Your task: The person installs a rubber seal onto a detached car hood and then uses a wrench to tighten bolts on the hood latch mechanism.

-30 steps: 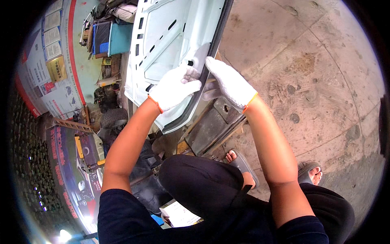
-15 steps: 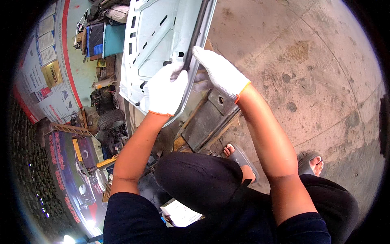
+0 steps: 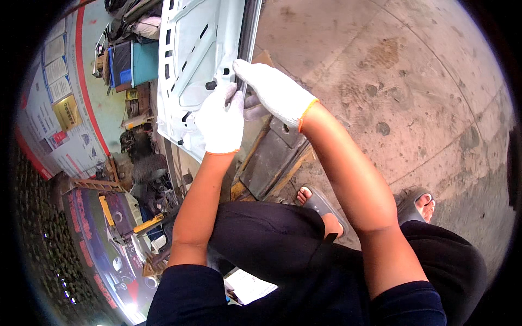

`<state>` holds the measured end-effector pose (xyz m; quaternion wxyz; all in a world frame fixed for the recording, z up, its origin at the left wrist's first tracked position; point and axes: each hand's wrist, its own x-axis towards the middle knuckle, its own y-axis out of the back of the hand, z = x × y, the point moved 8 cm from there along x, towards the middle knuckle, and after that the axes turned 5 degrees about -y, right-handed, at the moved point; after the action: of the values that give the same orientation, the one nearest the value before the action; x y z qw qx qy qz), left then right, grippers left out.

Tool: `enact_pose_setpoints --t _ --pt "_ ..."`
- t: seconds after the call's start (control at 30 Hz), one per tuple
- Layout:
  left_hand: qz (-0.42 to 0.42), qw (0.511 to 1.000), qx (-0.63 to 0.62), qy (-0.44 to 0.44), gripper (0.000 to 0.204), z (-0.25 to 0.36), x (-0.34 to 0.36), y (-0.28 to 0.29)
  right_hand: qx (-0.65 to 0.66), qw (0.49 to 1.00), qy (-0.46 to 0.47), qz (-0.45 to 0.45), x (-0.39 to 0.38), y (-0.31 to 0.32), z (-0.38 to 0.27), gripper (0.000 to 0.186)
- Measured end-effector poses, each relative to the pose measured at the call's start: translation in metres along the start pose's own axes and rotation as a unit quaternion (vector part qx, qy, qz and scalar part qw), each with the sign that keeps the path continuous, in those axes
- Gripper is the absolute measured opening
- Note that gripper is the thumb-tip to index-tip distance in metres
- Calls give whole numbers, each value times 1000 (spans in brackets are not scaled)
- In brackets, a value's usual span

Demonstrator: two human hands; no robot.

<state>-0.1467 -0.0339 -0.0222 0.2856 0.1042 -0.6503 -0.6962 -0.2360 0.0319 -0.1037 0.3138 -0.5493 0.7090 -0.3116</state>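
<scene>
A pale painted car door panel (image 3: pixel 190 70) with cut-outs and black plugs lies at top centre, a dark rubber strip (image 3: pixel 247 41) along its right edge. My left hand (image 3: pixel 220 122), in a white knit glove, is closed at that edge, thumb and fingertips at the strip. My right hand (image 3: pixel 274 95), gloved alike, grips the edge from the right just above the left, its upper fingertips on the edge and others curled beneath. Both hands' undersides are partly hidden.
A dark panel with wooden rails (image 3: pixel 258 168) is below the door. Concrete floor (image 3: pixel 391 98) spreads right. Left are printed boards (image 3: pixel 70 92), a teal-and-blue bin (image 3: pixel 144 62), a tyre (image 3: pixel 149 168) and assorted clutter. My sandalled feet (image 3: pixel 418 206) and bent leg are below.
The door and both hands have shifted left and up in view. My left hand has turned more upright, fingers pointing up along the edge, which it still holds with the right.
</scene>
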Motion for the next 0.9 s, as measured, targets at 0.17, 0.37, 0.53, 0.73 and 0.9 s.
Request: enact_pose_setpoints --t 0.17,0.37,0.53,0.73,0.9 --pt "-4 995 -61 80 27 -12 -2 -5 6 997 -31 -72 0 -4 6 70" --pt "11 978 -146 150 32 -30 -2 -5 -33 998 -48 -33 -25 -2 -17 81" --pt "3 970 -179 163 32 -34 -2 -8 -49 998 -34 -21 -25 1 -16 83" --pt "65 970 -169 161 34 -23 -3 -10 -98 994 -18 44 -4 10 2 82" --pt "67 958 -197 195 34 -28 -6 -12 -126 991 -12 43 -3 9 3 79"
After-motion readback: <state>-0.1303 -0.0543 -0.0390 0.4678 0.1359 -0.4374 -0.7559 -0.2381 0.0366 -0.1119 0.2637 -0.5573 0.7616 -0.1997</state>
